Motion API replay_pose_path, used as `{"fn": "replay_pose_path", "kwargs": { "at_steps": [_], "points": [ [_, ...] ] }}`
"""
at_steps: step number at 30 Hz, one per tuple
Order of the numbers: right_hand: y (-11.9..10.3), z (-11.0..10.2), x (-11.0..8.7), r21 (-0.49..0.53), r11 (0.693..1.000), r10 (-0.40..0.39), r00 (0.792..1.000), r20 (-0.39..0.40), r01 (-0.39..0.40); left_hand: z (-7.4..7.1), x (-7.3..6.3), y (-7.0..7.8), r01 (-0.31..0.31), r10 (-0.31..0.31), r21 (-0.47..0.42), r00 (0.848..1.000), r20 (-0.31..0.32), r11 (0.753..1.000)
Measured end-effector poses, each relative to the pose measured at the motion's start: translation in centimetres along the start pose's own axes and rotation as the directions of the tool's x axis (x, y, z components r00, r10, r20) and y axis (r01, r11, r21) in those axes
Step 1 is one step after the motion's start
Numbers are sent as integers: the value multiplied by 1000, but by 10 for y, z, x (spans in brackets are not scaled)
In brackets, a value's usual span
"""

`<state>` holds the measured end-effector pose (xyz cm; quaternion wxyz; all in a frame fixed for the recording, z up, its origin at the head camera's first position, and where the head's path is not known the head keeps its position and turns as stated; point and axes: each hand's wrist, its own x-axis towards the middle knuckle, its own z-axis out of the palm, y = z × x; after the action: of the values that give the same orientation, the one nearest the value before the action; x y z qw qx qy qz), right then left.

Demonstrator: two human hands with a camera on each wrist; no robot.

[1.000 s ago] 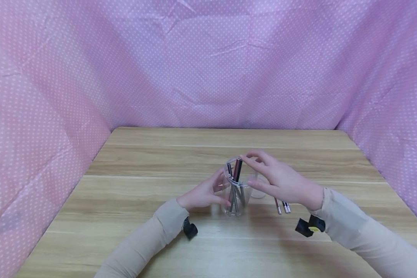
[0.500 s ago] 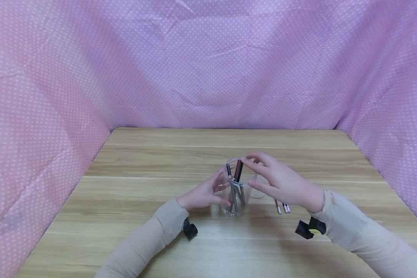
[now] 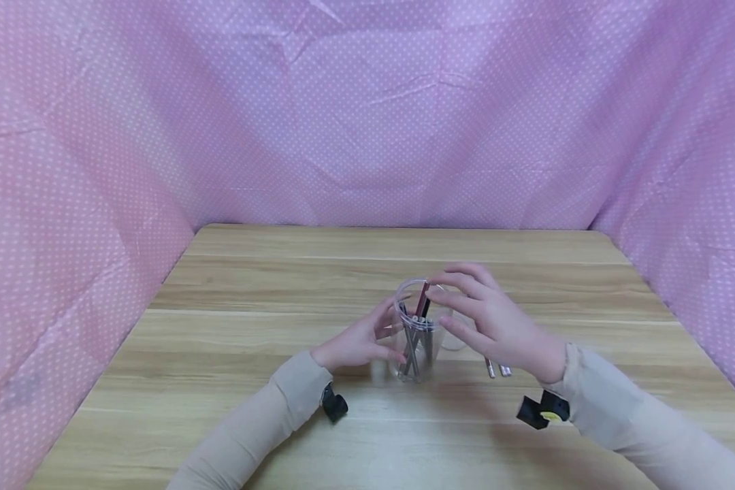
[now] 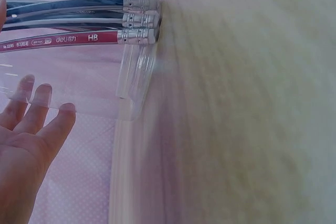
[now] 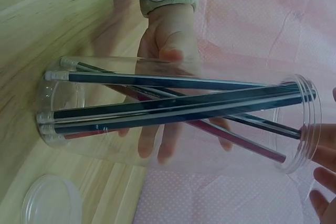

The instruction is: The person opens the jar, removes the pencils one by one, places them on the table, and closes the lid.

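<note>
A clear plastic jar stands on the table, with several pencils leaning crosswise inside it. Dark and red barrels show, and their eraser ends sit at the bottom. My left hand holds the jar round its side; its fingers lie against the clear wall in the left wrist view. At the jar's mouth hovers my right hand, fingers spread and bent beside the rim and the pencil tops. Whether a right fingertip touches the rim or a pencil is hard to tell.
A clear round lid lies on the table just right of the jar. Loose pencils lie partly under the right hand. Pink dotted cloth hangs behind the wooden table and at both sides.
The pencil tops in the jar sit lower and have shifted. My right hand's fingers have lifted and spread slightly away from them. The left hand and jar stay in place.
</note>
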<state>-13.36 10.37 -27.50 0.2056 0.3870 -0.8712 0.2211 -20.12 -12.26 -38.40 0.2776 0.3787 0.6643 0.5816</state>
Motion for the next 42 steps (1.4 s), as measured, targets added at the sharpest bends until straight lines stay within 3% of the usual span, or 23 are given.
{"fn": "replay_pose_path", "kwargs": {
  "at_steps": [3, 6, 11, 16, 24, 30, 42],
  "points": [
    [1, 2, 5, 44, 997, -59, 998, -33, 60, 0, 0, 0, -5, 5, -7, 1000, 5, 1000],
    [2, 2, 10, 97, 993, -64, 998, -19, 65, 0, 0, -1, -11, 11, -6, 1000, 6, 1000],
    [3, 2, 16, 162, 987, 5, 998, 68, -16, 1, 0, -2, -29, 29, -7, 1000, 10, 1000],
    [5, 1, 23, 189, 978, 55, 984, 170, -87, 1, 0, -2, -54, 54, -20, 998, 16, 998],
    [14, 1, 42, 263, 965, -82, 969, 233, 18, 1, -1, 0, -23, 23, -5, 1000, -5, 1000],
    [13, -2, 52, 270, 962, -69, 939, 336, -26, 1, -1, 0, -3, 2, -6, 1000, -8, 1000],
    [12, 1, 56, 257, 965, -24, 948, 317, -62, 0, 0, -1, -2, 2, -9, 1000, -10, 1000]
  ]
}}
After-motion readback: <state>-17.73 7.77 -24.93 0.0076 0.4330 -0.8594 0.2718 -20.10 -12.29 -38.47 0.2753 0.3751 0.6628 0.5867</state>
